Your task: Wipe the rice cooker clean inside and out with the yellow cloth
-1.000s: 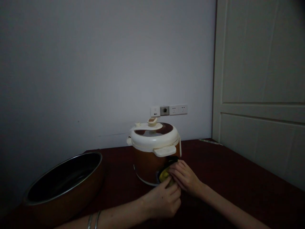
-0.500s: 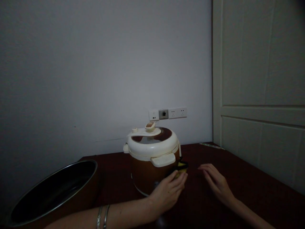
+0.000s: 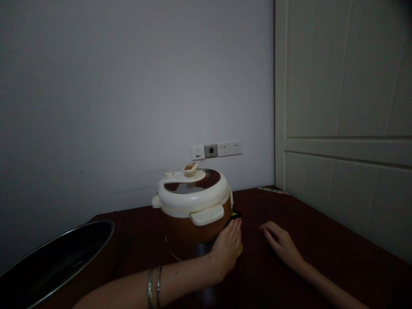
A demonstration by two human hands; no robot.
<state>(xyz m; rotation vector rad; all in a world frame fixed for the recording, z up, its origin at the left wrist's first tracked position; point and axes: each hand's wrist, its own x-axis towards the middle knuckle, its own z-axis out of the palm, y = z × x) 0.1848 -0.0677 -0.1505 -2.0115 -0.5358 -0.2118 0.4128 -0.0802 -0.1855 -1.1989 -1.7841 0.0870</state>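
Dark red bench (image 3: pixel 322 240) with a basin, a rice cooker and two hands.
The wide metal basin (image 3: pixel 48 262) sits near left and the lidded rice cooker (image 3: pixel 188 227) stands centre. The left hand (image 3: pixel 227 249) lies against its right wall, fingers straight and together. A yellow-black pad (image 3: pixel 237 213) shows at their tips, but I cannot tell if they grip it. Further right, the right hand (image 3: pixel 281 242) rests flat and empty, fingers loosely spread.

Open tabletop (image 3: pixel 325 227) right of cooker (image 3: pixel 193 216)

Metal basin (image 3: pixel 58 262), wall sockets (image 3: pixel 216 150), door (image 3: pixel 347 107)
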